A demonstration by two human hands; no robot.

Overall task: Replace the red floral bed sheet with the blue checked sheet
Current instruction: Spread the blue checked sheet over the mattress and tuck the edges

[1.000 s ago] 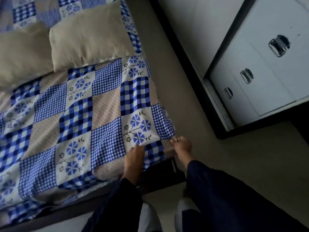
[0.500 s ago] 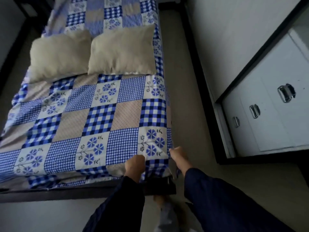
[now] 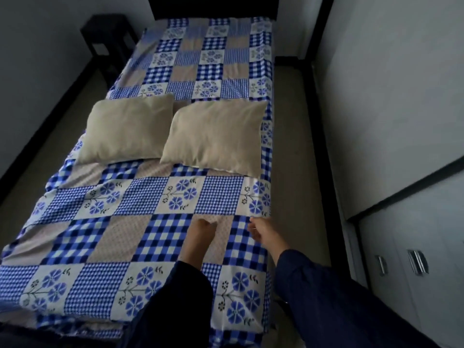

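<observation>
In the head view, one blue checked sheet (image 3: 160, 237) lies spread over the whole bed, from the dark headboard (image 3: 213, 6) down to the near end, with some folds along its left side. On it there are two beige pillows side by side, touching: the first pillow (image 3: 128, 131) and the second pillow (image 3: 216, 136). Two hands in dark blue sleeves reach over the sheet. The left hand (image 3: 202, 229) rests on a beige square with its fingers curled; I cannot tell if it holds the cloth. The right hand (image 3: 263, 231) is at the right edge of the sheet; its grip is too blurred to tell. One dark side table (image 3: 108, 38) stands beside the headboard. One white cabinet (image 3: 426, 222) on the right shows two metal handles, the larger handle (image 3: 416, 262) and the smaller handle (image 3: 380, 264).
</observation>
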